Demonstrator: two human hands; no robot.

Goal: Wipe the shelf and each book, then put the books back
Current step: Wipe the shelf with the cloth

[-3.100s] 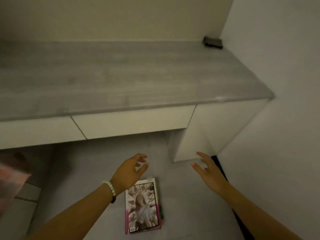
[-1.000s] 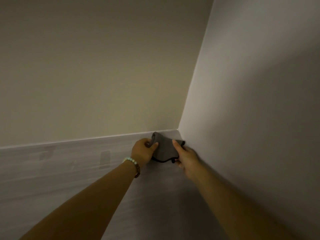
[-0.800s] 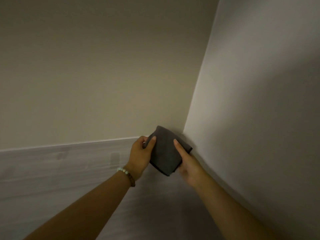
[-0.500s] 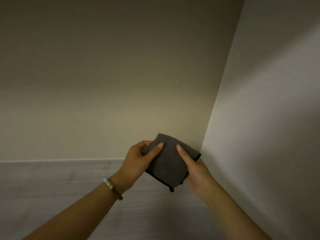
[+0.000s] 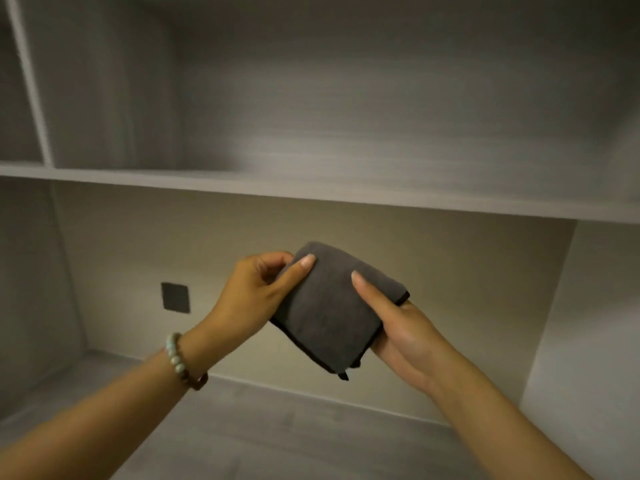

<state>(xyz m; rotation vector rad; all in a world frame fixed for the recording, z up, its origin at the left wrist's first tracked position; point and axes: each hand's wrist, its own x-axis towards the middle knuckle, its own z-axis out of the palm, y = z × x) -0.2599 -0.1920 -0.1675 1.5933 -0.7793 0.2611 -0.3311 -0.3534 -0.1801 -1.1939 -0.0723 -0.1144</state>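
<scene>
A folded dark grey cloth (image 5: 329,306) is held up in the air between both hands, in front of the back wall. My left hand (image 5: 256,296) pinches its upper left edge between thumb and fingers. My right hand (image 5: 398,327) grips its right side, thumb on top. Above the hands runs a grey wooden shelf (image 5: 311,190) with nothing visible on it. Below lies the grey desk surface (image 5: 259,431). No book is in view.
A vertical divider (image 5: 31,84) splits the upper shelf at the far left. A dark square wall plate (image 5: 175,297) sits on the back wall left of my hands. A light side wall (image 5: 588,323) closes the space on the right.
Both hands lifted the cloth from the desk's back right corner and raised it. My view tilted up, so the upper shelf now shows; the book on the floor is out of view.
</scene>
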